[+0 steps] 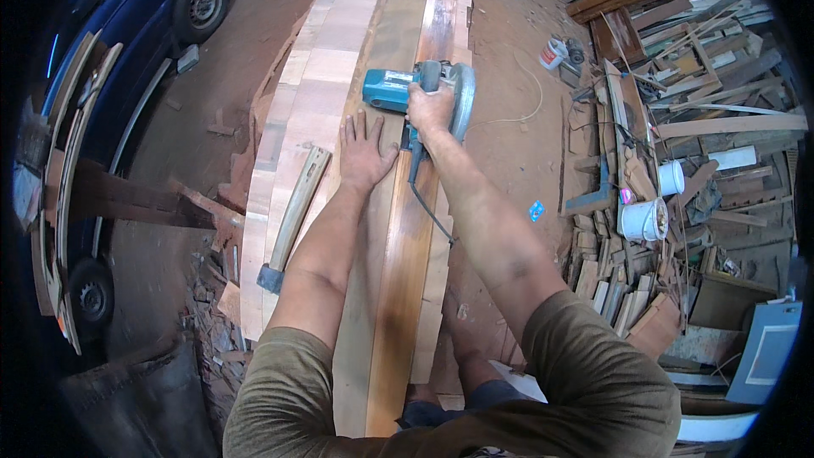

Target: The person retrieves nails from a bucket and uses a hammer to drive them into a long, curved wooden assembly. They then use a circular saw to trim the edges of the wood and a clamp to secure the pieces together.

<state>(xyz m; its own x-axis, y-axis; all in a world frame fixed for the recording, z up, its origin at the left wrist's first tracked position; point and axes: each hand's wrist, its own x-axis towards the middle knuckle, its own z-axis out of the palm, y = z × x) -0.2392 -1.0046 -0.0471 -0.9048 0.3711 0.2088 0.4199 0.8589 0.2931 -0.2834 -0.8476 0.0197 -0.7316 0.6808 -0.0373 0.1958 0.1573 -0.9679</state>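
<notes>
My right hand [431,107] is wrapped round the rear handle of a teal circular saw [388,89]. The saw rests on a long reddish-brown board [398,246], its grey blade guard [463,97] on the right side. A dark power cord [428,210] trails back from the handle and off the board's right edge. My left hand [365,153] lies flat with fingers spread on the pale planks, just left of the saw. Left of that forearm lies a hammer [292,216] with a wooden handle and a dark head. The blade itself is hidden.
Pale planks [326,68] run lengthwise under the board. A blue vehicle [140,8] stands at the left, with upright boards near it. Scrap wood [678,76] is heaped along the right, with white buckets [640,220] among it. A thin cable [534,89] curves over the dirt floor.
</notes>
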